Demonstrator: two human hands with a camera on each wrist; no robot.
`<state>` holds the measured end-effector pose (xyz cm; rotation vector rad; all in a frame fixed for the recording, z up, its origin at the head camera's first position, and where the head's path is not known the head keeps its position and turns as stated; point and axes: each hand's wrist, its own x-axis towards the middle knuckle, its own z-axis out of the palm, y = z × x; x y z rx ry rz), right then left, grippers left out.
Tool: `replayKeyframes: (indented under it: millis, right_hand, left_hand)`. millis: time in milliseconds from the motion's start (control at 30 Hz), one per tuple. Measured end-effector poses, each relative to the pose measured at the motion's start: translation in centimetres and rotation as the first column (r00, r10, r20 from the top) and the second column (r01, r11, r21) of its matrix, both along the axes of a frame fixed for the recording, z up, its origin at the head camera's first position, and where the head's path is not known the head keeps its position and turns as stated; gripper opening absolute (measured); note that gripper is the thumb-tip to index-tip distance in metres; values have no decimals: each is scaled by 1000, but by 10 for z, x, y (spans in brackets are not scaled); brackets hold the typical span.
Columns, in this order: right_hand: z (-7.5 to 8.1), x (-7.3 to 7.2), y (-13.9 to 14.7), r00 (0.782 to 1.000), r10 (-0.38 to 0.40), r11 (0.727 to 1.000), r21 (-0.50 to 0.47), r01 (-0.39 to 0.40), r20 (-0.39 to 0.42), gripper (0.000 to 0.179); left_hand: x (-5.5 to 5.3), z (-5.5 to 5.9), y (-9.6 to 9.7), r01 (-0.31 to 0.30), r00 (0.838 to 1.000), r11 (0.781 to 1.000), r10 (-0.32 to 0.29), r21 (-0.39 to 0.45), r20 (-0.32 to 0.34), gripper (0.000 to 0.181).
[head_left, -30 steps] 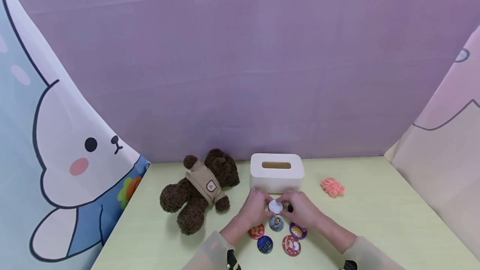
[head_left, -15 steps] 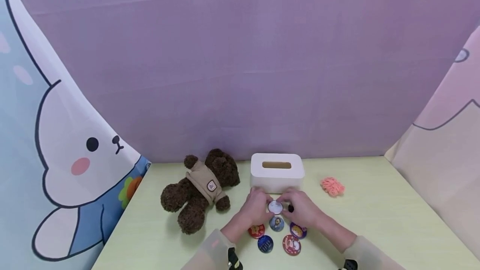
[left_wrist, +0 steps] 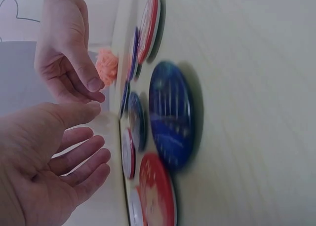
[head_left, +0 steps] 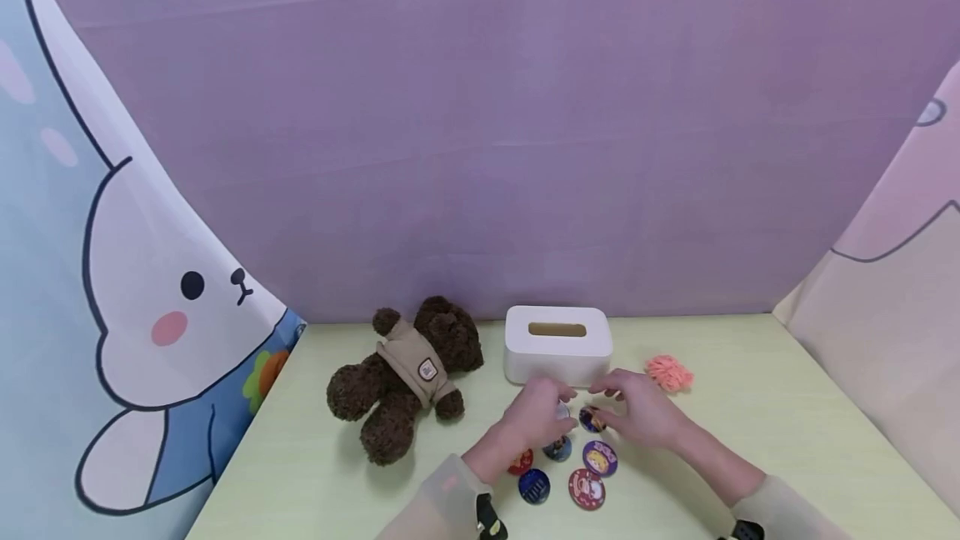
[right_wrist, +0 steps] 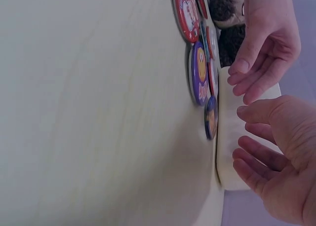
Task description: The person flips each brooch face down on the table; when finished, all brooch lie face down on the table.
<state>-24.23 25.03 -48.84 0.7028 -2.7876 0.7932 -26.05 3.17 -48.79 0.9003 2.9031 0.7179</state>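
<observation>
Several round pin badges lie in a cluster on the table. My left hand (head_left: 536, 415) is over the far left of them, its fingers loosely bent and holding nothing. It partly hides a white badge (head_left: 562, 412) and overlaps a red badge (head_left: 521, 462). Beside the small dark badge (head_left: 592, 418) is my right hand (head_left: 647, 411), thumb and fingers spread apart with nothing between them. Nearer to me lie a blue portrait badge (head_left: 558, 447), a purple badge (head_left: 601, 457), a dark blue badge (left_wrist: 171, 115) and a red-and-white badge (head_left: 587, 489).
A white tissue box (head_left: 558, 361) stands right behind the hands. To the left a brown teddy bear (head_left: 408, 377) in a beige top lies on its back. A fluffy coral-pink bundle (head_left: 670, 373) sits at the right, and a purple cloth (head_left: 480, 148) hangs behind the table.
Both hands were at the white badge's edges. They have since come off it, the right hand moving to the right and uncovering the small dark badge.
</observation>
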Motion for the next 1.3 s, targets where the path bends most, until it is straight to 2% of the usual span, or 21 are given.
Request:
replayKeyframes:
  millis: [100,267,533,667,933,1100,1200,1300]
  right_hand:
    - [0,3,5,1000,1,1000,6,-1,29,31]
    - [-4,8,10,998,24,1000,-15,-24,60,35]
    - [-15,11,12,997,47,999,-27,-45,61,38]
    - [-18,11,11,998,43,999,-35,-41,55,36]
    - [-25,12,5,998,22,993,-115,-14,67,30]
    - [-31,9,8,996,-20,984,-175,34,81,29]
    - [-32,7,13,990,5,958,-286,36,141,29]
    - [-28,6,17,974,63,911,-411,33,216,31]
  left_hand:
    - [1,-1,7,10,1000,1000,-10,-14,-2,39]
    - [4,-5,16,-10,1000,998,10,-61,8,42]
    - [5,-12,25,-40,998,983,30,-179,-62,32]
    - [6,-14,28,-72,994,977,54,-201,-94,28]
    - [8,-20,30,-84,986,985,61,-151,-152,25]
    - [6,-20,27,-39,985,992,18,-121,-170,26]
    - [5,-17,25,8,985,999,-15,-45,-171,26]
    - [4,-11,21,43,987,997,-33,60,-156,27]
